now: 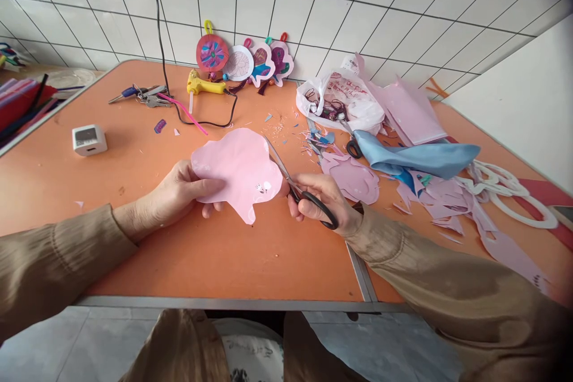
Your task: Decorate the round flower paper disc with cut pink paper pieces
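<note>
My left hand (181, 191) pinches the left edge of a pink paper cutout (235, 164), thumb on top and fingers beneath. The cutout has a wavy outline and a small printed patch near its right side. In my right hand (324, 197) is a pair of scissors (316, 206) with black handles, fingers through the loops. Its blades lie along the cutout's right edge, pointing up and away from me; whether they are cutting into the paper I cannot tell. Both hands are just above the orange table (224, 256).
A yellow glue gun (206, 83), keys (152, 96) and a white charger (89, 140) lie to the left. Several decorated pendants (212, 52) lean on the tiled wall. At right are a plastic bag (358, 104), blue fabric (412, 158), pink scraps (447, 197) and white rings (523, 206).
</note>
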Tool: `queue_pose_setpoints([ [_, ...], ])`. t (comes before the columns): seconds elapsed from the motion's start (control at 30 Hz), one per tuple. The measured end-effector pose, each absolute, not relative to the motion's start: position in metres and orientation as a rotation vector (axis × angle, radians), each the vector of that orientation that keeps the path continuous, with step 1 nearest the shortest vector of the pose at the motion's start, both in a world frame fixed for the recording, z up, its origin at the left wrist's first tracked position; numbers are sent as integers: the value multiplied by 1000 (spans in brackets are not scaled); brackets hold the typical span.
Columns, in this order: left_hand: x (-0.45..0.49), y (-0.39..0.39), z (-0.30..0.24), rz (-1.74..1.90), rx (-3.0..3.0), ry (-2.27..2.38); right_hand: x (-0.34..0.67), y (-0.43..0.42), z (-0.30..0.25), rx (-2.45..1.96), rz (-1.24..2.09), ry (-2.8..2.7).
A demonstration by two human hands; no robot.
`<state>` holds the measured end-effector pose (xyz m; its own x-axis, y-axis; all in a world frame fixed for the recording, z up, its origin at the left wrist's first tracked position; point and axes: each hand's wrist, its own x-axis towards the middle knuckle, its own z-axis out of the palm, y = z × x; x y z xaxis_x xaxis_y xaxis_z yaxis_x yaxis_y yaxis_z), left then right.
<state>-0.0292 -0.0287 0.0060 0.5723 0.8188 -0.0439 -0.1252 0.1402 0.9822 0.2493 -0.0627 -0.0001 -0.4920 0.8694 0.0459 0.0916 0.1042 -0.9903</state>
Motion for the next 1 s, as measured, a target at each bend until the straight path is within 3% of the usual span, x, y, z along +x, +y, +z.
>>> queue_pose_setpoints([
  [1.0, -30, -28, 6, 757, 1249, 728, 252, -63, -3, -976, 1480, -1692],
])
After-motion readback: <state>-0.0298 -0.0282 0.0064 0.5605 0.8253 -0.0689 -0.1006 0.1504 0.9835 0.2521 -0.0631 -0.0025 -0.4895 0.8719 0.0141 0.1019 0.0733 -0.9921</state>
